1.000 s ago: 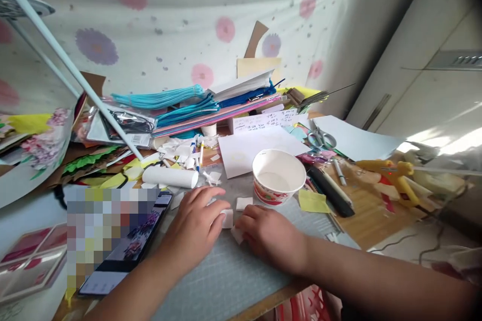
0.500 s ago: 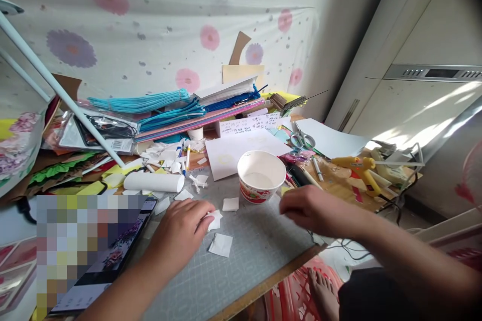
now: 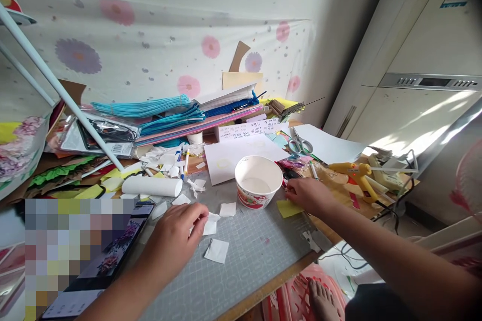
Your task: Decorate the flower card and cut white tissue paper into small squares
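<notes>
My left hand rests on the grey cutting mat, its fingertips pinched on a small white paper piece. A second white square lies just below it and a third sits nearer the paper cup. My right hand reaches to the right of the cup, fingers curled down over a dark pen-like object beside a yellow sticky note. Whether it grips anything is hidden.
A phone lies left of the mat. A white paper roll, paper scraps, scissors, a yellow glue gun and stacked coloured sheets crowd the table. A white pole slants at left. A bare foot shows below the edge.
My right hand left the paper pieces and moved right, then down beside the cup onto the pens. My left hand stayed on the white piece. The camera turned right.
</notes>
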{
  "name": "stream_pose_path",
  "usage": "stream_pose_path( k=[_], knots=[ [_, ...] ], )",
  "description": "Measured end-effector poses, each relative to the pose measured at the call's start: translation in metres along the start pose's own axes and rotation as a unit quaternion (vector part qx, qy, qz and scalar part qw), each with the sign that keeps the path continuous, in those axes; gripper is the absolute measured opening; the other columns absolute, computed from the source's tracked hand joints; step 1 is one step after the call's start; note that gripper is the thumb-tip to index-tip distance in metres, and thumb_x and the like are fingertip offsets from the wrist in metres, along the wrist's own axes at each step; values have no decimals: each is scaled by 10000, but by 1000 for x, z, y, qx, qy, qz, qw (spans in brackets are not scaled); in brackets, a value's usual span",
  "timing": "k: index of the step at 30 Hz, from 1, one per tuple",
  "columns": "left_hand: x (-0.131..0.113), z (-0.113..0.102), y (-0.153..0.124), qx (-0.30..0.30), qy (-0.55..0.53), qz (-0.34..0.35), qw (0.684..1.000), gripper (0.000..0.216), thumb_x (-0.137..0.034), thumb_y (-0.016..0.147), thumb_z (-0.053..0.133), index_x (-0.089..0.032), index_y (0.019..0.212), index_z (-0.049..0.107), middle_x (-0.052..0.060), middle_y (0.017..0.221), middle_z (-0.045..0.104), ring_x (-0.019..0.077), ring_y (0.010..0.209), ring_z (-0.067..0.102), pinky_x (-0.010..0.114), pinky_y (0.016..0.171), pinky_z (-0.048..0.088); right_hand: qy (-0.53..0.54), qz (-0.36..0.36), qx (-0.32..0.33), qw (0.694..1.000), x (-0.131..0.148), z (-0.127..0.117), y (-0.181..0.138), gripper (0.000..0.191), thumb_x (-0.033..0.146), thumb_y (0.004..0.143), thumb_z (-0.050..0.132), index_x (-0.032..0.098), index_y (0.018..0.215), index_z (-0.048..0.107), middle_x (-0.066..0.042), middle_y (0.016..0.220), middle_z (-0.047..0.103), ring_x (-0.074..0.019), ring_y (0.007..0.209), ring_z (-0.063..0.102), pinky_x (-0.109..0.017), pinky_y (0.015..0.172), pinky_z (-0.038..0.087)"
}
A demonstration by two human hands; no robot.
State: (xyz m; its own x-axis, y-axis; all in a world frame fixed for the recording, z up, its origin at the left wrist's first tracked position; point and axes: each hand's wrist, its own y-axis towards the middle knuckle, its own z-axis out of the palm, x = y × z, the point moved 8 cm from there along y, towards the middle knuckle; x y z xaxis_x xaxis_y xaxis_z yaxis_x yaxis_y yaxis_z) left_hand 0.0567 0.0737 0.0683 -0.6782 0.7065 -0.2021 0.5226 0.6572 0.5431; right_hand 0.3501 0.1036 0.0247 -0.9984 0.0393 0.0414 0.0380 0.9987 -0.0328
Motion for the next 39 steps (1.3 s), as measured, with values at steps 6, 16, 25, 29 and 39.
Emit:
stream_pose_path(
  k=[6,16,25,29,39],
  knots=[
    [4,-1,1,-13,-24,-6,1000,148,-176,883,440,-209,774,535,41,993,651,179,899,636,291,776,477,8,26,2,1000,-9,1,6,108,266,784,562,208,773,652,-39,756,695,-188,696,616,-250,514,282],
    [1,-7,-1,-22,-60,-15,998,123,-208,898,437,-215,825,536,26,874,620,179,838,605,287,744,466,-31,154,-87,984,-185,-50,-69,253,359,786,591,156,638,626,-134,628,666,-207,566,596,-320,529,343],
    [1,-6,1,-5,-76,-29,997,122,-188,882,444,-208,800,532,14,838,608,158,794,596,247,696,451,-55,147,-169,973,-194,-13,-58,323,275,815,531,222,511,434,-76,520,576,-160,477,515,-306,491,315],
    [-1,-9,2,-17,-76,-26,997,128,-189,873,446,-208,775,528,6,809,612,153,769,598,242,683,452,-54,132,-180,973,-191,-15,-60,324,238,796,554,225,503,415,-59,505,555,-163,480,512,-311,501,321],
    [6,-11,-2,-30,-122,-84,989,117,-252,871,477,-219,783,547,-27,735,640,133,682,616,221,631,457,-9,98,-146,984,-151,-45,-77,261,345,836,578,167,659,650,-112,611,661,-206,547,590,-331,546,371]
  ],
)
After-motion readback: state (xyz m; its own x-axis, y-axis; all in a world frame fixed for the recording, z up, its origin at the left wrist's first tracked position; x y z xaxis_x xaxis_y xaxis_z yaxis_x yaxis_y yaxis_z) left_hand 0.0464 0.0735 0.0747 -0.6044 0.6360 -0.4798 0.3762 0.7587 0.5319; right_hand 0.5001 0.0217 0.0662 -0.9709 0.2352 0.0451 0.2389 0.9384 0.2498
